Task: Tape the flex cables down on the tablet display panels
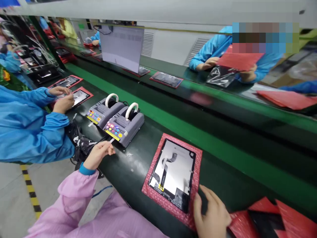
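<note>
My left hand (98, 154) reaches toward the nearer grey tape dispenser (124, 125) and pinches a small strip of white tape (112, 140) at its outlet. My right hand (211, 215) rests with fingers spread on the lower right corner of a tablet panel (173, 172). The panel lies face down, silvery back up, on a red bubble bag (198, 158) on the dark green bench. A second tape dispenser (104, 110) stands just behind the first.
A person in a blue coat at the left handles a panel (79, 96) on red wrap. Across the green conveyor (173, 119) another person in blue holds a red bag (239, 61). More red bags (272, 218) lie at the lower right. A screen (122, 48) stands behind.
</note>
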Available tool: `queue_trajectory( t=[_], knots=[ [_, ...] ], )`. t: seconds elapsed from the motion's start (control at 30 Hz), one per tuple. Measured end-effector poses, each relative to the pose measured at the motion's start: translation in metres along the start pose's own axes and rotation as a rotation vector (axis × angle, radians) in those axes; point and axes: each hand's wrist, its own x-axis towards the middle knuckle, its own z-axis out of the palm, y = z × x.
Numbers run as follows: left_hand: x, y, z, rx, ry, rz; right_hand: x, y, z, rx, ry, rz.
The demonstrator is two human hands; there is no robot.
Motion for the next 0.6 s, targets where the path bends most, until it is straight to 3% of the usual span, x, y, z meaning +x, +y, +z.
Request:
queue_trajectory(
  t=[0.07, 0.2, 0.27, 0.33, 0.47, 0.53, 0.6],
  knots=[
    [-0.008, -0.002, 0.018, 0.060, -0.107, 0.032, 0.006, -0.016, 0.004, 0.080, -0.024, -0.022],
    [-0.023, -0.012, 0.058, 0.175, -0.508, -0.002, 0.015, -0.036, 0.011, 0.243, -0.083, -0.032],
    [-0.026, -0.015, 0.063, 0.195, -0.492, 0.070, 0.015, -0.037, 0.014, 0.275, -0.117, -0.043],
    [-0.024, -0.014, 0.050, 0.280, -0.254, 0.252, 0.013, -0.031, 0.018, 0.282, -0.136, -0.054],
    [-0.010, 0.002, -0.014, 0.589, 0.487, 0.616, 0.006, -0.010, 0.025, 0.310, -0.172, -0.039],
    [0.004, 0.008, -0.047, 0.581, 0.732, 0.612, 0.005, -0.001, 0.028, 0.316, -0.181, -0.013],
    [0.024, 0.009, -0.070, 0.471, 0.764, 0.490, 0.006, 0.004, 0.030, 0.321, -0.176, -0.005]
  ],
)
